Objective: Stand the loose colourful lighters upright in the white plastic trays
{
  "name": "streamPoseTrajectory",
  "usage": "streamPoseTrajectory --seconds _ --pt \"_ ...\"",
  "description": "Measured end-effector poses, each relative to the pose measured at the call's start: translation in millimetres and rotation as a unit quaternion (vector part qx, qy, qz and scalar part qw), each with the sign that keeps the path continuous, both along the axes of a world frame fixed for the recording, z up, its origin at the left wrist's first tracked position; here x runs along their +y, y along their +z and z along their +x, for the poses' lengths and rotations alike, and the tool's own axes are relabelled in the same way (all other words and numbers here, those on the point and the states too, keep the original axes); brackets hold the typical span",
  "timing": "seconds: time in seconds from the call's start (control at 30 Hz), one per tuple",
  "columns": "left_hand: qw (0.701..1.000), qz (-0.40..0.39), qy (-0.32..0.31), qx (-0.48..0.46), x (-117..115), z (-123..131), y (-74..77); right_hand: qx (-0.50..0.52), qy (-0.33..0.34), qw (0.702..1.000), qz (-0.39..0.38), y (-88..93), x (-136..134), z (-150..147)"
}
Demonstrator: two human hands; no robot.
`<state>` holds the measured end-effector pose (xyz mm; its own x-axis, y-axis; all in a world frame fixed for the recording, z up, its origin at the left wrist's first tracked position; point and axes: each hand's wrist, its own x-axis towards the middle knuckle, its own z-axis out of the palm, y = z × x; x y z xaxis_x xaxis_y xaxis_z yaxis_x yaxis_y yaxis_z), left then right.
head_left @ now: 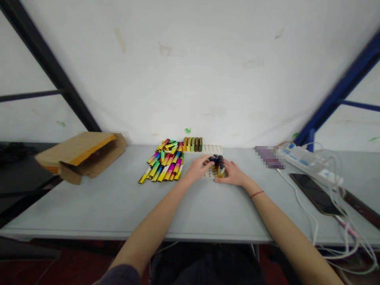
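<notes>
A white tray with round holes [211,173] lies flat between my hands. On its right side stands a row of upright shiny tubes [220,171], black-topped with yellow and orange lower bodies. My left hand [199,168] reaches over the tray's left part, its fingers closed round a dark-topped tube [211,159]. At the tray's right edge rests my right hand [234,174], thumb and fingers spread beside the standing row. The fingers partly cover the tray, and the exact contact of the right fingertips is hard to see.
Loose metallic rainbow-coloured tubes [164,166] lie left of the tray. Behind stand packed rows of tubes [192,144] and another white holed tray [213,149]. An opened cardboard box [86,154] sits left. At right are a phone [316,193], a power strip [314,163] and cables.
</notes>
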<state>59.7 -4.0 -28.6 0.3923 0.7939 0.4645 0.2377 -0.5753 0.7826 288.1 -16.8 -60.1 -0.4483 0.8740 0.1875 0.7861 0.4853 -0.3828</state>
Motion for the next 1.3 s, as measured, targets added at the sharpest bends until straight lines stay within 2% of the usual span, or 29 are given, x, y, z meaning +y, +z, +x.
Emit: streamPoseTrajectory --seconds 0.13,0.27,0.43,0.63,0.77,0.87,0.93,1.0,1.07,1.13,1.2,1.3 --pt "0.999 0.016 -0.014 0.039 -1.9 0.6 -3.7 -0.003 0.003 1.000 0.004 -2.6 1.4 1.1" --pt "0.998 -0.005 -0.015 0.054 -5.8 1.2 -2.8 -0.002 0.007 1.000 0.014 -4.5 2.1 1.6" --pt "0.995 -0.012 0.023 0.092 -10.0 0.4 1.4 -0.001 0.007 1.000 0.014 -2.8 0.9 1.0" --pt "0.983 0.116 0.030 0.136 -9.2 -2.7 5.1 -0.001 0.006 1.000 0.019 -2.6 0.3 0.8" --pt "0.960 0.164 0.063 0.217 -11.9 -4.8 14.8 0.000 -0.003 1.000 0.018 -4.1 0.6 0.5" --pt "0.928 0.129 0.188 0.296 -14.6 -15.6 29.1 0.005 -0.008 1.000 0.021 -3.5 0.5 -0.1" --pt "0.889 0.075 0.295 0.343 -14.0 -30.7 39.6 0.012 -0.004 1.000 0.025 -2.2 0.5 -0.4" --pt "0.848 0.003 0.358 0.392 -10.9 -49.9 48.9 0.018 0.000 0.999 0.029 -0.8 0.4 -0.8" --pt "0.820 -0.076 0.370 0.430 -6.8 -67.9 55.6 0.022 -0.002 0.999 0.030 0.0 0.3 -1.0" --pt "0.803 -0.140 0.351 0.461 -3.5 -79.8 59.3 0.024 -0.006 0.999 0.029 0.2 0.2 -1.1" --pt "0.790 -0.170 0.335 0.484 -2.3 -83.7 60.8 0.025 -0.008 0.999 0.028 -0.2 0.2 -1.1" --pt "0.779 -0.172 0.332 0.503 -3.7 -79.2 60.9 0.026 -0.008 0.999 0.026 -1.3 0.2 -0.9"
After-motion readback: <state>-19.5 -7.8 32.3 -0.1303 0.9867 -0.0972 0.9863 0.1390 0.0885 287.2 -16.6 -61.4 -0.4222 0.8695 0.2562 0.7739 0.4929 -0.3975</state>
